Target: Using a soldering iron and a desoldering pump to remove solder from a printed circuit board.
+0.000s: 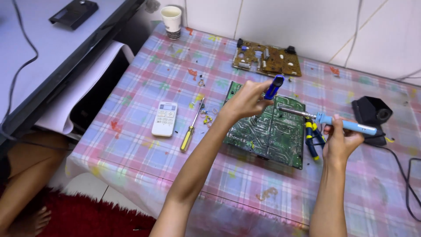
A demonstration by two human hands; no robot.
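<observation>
Both forearms come in from the bottom edge and reach up over the table [144,162], which has a plaid cloth on it.

Left hand [246,101]: arm runs diagonally up and to the right, wrist slightly bent. Fingers curled shut around a blue tool [274,87], a short dark-blue barrel that points down at the upper part of the green circuit board [267,129]. Can't tell if its tip touches the board.

Right hand [340,142]: forearm nearly vertical, hand closed around the handle of a light-blue soldering iron [346,125]. Iron lies almost level, metal tip pointing left, ending over the top edge of the green board, just beside the blue tool. Contact with the board not clear. Its cord trails off to the right.

Green board lies flat mid-table, solder side up, between the two hands.

Around it:
- pliers [312,136] with blue-yellow grips, just right of the board, below the iron
- black stand [372,113] on the right, behind the right hand
- yellow-handled screwdriver [191,129] left of the board
- white remote [165,118] left of the screwdriver
- brown circuit board [267,59] at the far edge near the wall
- paper cup [171,21] at the far left corner
- small loose parts scattered between the screwdriver and the board
</observation>
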